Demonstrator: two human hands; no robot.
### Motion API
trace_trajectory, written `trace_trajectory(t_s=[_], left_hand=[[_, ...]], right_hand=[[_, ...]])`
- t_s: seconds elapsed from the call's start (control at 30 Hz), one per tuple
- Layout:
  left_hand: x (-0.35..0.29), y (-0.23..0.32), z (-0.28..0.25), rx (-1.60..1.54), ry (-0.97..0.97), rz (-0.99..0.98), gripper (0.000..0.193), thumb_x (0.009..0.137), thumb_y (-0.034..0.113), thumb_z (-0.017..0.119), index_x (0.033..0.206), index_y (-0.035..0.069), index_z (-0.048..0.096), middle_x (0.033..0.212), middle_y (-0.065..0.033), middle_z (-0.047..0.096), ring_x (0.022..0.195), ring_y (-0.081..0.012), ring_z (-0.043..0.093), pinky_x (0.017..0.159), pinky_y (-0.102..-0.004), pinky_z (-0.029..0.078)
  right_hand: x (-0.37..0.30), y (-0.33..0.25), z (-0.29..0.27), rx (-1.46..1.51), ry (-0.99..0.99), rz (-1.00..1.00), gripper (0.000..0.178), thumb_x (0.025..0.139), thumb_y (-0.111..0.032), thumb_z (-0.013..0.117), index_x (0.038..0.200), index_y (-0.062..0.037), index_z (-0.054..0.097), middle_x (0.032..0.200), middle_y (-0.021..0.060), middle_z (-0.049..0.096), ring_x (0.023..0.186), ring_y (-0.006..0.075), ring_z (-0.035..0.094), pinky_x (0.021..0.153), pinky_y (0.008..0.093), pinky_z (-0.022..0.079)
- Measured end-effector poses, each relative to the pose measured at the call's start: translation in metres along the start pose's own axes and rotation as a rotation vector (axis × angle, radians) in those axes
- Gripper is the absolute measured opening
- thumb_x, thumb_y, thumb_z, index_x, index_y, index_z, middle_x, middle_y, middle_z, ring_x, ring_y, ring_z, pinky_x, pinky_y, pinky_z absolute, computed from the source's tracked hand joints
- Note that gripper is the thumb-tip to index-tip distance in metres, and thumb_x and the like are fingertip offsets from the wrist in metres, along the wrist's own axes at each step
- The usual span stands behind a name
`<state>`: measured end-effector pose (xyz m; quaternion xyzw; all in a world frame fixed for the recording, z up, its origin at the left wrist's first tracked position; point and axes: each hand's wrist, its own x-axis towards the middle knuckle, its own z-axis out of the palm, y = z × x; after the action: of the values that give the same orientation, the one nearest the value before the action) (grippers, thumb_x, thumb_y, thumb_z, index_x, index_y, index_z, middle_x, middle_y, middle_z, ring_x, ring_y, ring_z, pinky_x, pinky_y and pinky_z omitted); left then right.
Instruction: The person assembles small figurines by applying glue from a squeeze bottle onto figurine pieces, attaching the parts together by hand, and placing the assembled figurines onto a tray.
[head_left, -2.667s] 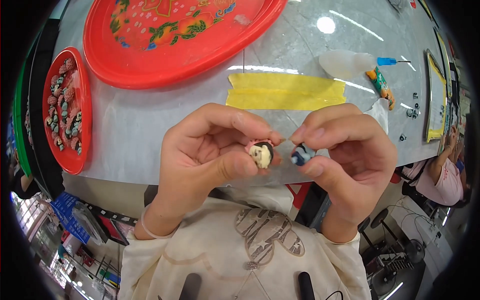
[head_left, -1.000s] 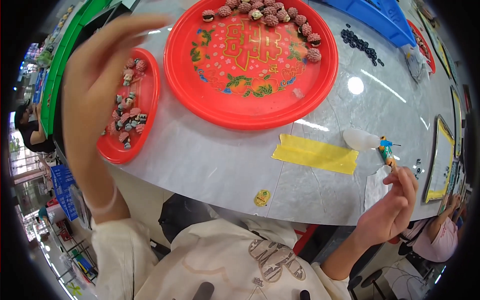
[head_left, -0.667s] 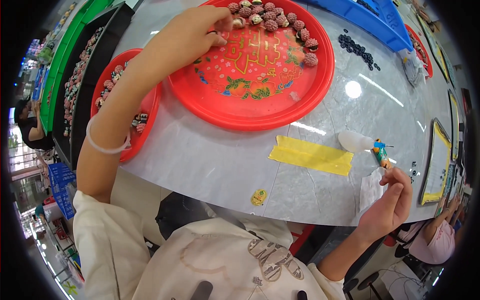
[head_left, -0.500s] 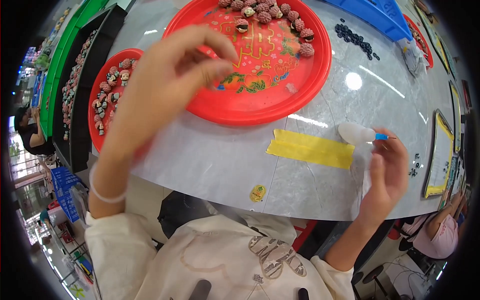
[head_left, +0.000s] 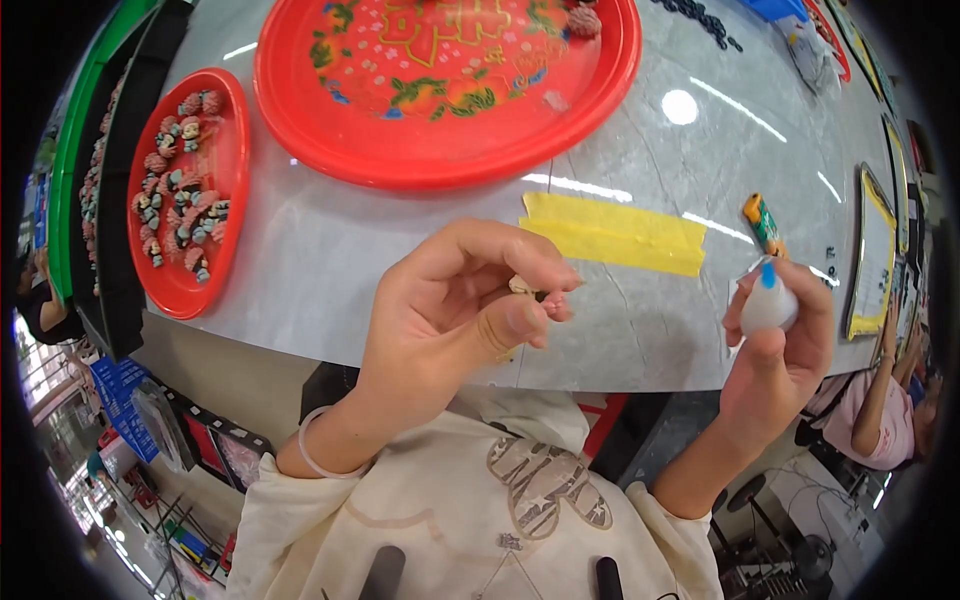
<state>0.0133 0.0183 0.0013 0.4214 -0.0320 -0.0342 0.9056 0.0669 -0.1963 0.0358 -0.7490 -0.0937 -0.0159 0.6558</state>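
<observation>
Above the table's near edge, my left hand (head_left: 430, 310) pinches a small doll figurine piece (head_left: 557, 304) between thumb and fingertips. Pink and pale parts of it show; the rest is hidden by the fingers. Over at the right, my right hand (head_left: 790, 350) is closed round a small white squeeze bottle (head_left: 770, 308), its blue needle tip upward. A strip of yellow tape (head_left: 615, 235) is stuck on the table between and beyond the hands. Just past the right hand lies a small orange and green cylinder (head_left: 763, 225).
A big round red tray (head_left: 430, 175) with a few pink knobbly pieces (head_left: 583, 22) is ahead. To its left, a smaller red tray (head_left: 240, 130) holds several little figurines (head_left: 185, 205). Small black rings (head_left: 700, 20) are scattered at the far right, near a blue bin (head_left: 775, 8).
My left hand has come down and right from over the big tray, with the figurine piece now in its pinch. My right hand has taken up the bottle. The view has shifted.
</observation>
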Motion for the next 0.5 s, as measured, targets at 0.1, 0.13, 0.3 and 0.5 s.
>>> trace_trajectory(t_s=[0.1,0.13,0.3,0.5], left_hand=[[0.001,0.001,0.009,-0.087,0.143,-0.139,0.021,0.073,0.001,0.058,0.091,-0.002,0.047,0.095,-0.0149,0.050,0.084,-0.0173,0.054,0.072,-0.0260,0.045],[0.001,-0.003,0.006,-0.042,0.097,-0.109,0.022,0.073,0.002,0.059,0.092,-0.002,0.047,0.094,-0.0151,0.051,0.084,-0.0170,0.054,0.071,-0.0257,0.045],[-0.001,-0.010,-0.004,0.033,-0.013,-0.021,0.024,0.074,0.004,0.059,0.093,-0.003,0.047,0.092,-0.0151,0.052,0.082,-0.0168,0.055,0.070,-0.0251,0.046],[0.001,-0.009,0.010,0.048,0.170,-0.099,0.033,0.067,0.024,0.066,0.086,0.002,0.049,0.086,-0.0144,0.052,0.071,-0.0203,0.056,0.055,-0.0218,0.048]], right_hand=[[-0.003,-0.010,0.001,0.003,0.084,0.079,0.058,0.059,-0.036,0.073,0.092,0.0004,0.044,0.081,0.0121,0.052,0.062,0.0133,0.051,0.054,0.0202,0.040],[-0.003,-0.010,0.001,0.047,0.063,0.055,0.056,0.058,-0.036,0.073,0.091,-0.0003,0.044,0.081,0.0129,0.052,0.064,0.0140,0.051,0.056,0.0208,0.041],[0.000,-0.009,0.006,0.092,0.016,-0.026,0.053,0.061,-0.037,0.071,0.089,-0.0011,0.044,0.079,0.0150,0.053,0.069,0.0162,0.052,0.062,0.0229,0.041],[0.005,-0.006,0.008,0.080,-0.239,-0.059,0.047,0.073,-0.041,0.058,0.095,-0.0025,0.044,0.086,0.0116,0.046,0.079,0.0152,0.044,0.068,0.0220,0.034]])
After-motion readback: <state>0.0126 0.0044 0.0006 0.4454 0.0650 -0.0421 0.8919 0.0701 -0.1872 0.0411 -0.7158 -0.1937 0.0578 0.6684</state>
